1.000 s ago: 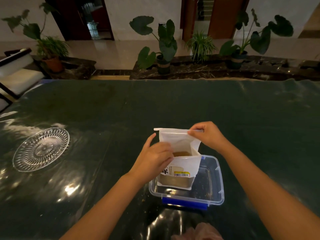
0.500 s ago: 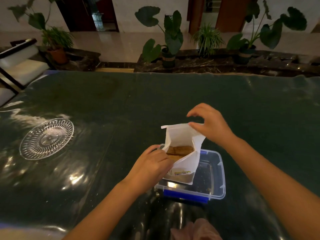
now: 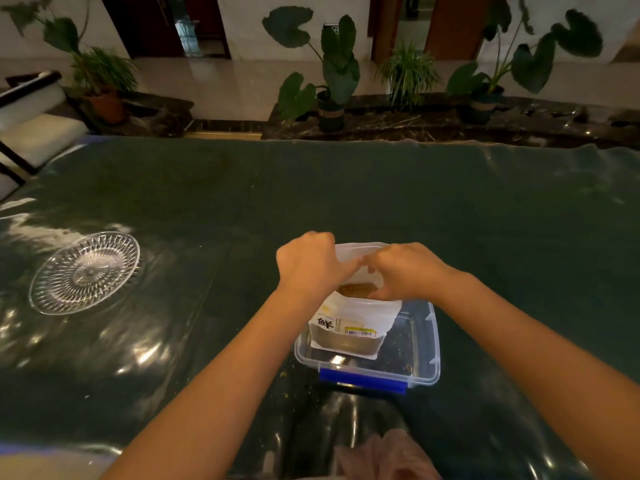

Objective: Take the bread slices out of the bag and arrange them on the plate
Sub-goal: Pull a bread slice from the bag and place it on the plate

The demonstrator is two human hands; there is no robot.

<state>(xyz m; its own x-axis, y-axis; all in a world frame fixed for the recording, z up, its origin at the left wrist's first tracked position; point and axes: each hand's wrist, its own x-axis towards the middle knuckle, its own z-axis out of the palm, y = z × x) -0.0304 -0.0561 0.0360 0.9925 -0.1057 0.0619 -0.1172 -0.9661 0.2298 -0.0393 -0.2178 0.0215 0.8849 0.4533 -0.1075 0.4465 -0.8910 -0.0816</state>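
A white bread bag (image 3: 349,322) with a yellow barcode label stands upright in a clear plastic box (image 3: 420,358). Its mouth is spread wide, and brown bread slices (image 3: 356,289) show inside. My left hand (image 3: 310,265) grips the left edge of the bag's mouth. My right hand (image 3: 403,270) grips the right edge, its fingers curled over the rim above the bread. A round cut-glass plate (image 3: 85,271) lies on the table far to the left, with nothing on it.
The table (image 3: 346,195) is covered with a dark green glossy sheet. The box has a blue latch (image 3: 362,379) at its near side. Crumbs lie beside the box. Potted plants (image 3: 332,74) stand beyond the far edge, a white chair (image 3: 31,129) at the left.
My left hand rose from the bag's lower left side to its top edge. My right hand shifted onto the right rim. The bag's mouth is pulled wider.
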